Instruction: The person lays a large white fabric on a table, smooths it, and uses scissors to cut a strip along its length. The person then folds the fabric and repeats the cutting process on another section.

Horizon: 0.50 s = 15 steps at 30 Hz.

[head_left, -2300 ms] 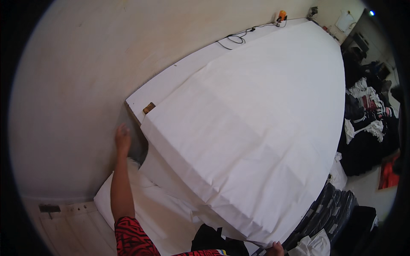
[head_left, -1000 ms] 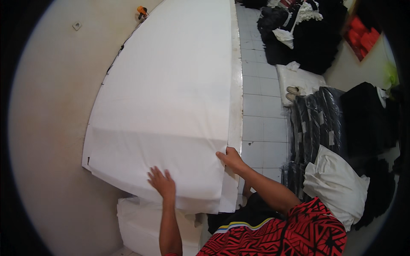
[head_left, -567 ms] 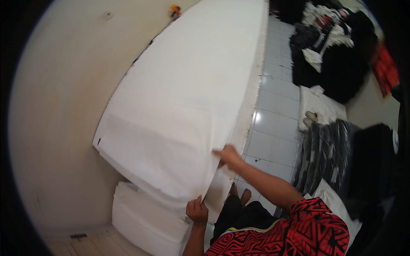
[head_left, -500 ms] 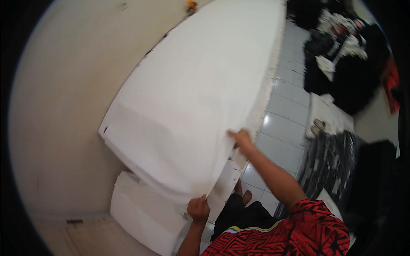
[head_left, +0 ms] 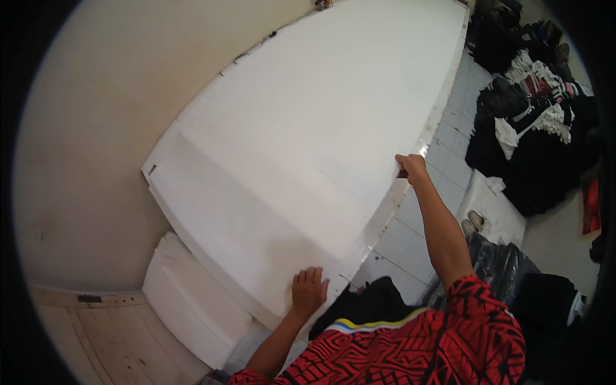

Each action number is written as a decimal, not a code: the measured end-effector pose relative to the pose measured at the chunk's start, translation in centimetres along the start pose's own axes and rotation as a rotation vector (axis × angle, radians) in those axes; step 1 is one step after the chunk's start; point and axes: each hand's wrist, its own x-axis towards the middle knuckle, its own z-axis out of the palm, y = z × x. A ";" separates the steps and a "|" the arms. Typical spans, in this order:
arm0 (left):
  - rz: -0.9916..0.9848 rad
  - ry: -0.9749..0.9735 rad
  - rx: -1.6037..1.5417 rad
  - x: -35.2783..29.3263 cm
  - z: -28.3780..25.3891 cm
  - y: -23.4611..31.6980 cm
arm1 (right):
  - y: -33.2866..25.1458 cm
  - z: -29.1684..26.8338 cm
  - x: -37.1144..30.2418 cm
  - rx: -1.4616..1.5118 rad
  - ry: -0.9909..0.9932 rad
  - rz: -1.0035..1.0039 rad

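Observation:
A large white sheet of cloth [head_left: 301, 122] covers the long table, which stretches away from me along the wall. At the table's right edge, my right hand [head_left: 410, 168] pinches the sheet's edge between thumb and fingers. Near the close end, my left hand [head_left: 309, 290] lies on the sheet with its fingers stretched out and pressing the surface. A faint crease band runs across the cloth ahead of that hand. Below the table's near-left end, a white folded or rolled bundle [head_left: 189, 298] stands by the wall.
Tiled floor [head_left: 410, 237] runs along the table's right side. Beyond it lie a heap of black and white cloth [head_left: 520, 122], a pair of sandals [head_left: 473, 221] on a white sheet, and dark plastic-wrapped bundles [head_left: 494, 263]. A wooden panel [head_left: 122, 333] is at lower left.
The sheet's near edge has come down over the table end, covering the gap there. My right hand has moved outward to the table's edge; my left has gone from pinching to lying flat.

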 end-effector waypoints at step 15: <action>-0.133 0.520 -0.081 2.5 -3.4 5.5 | 7.2 1.7 -21.1 -0.738 -0.919 -1.431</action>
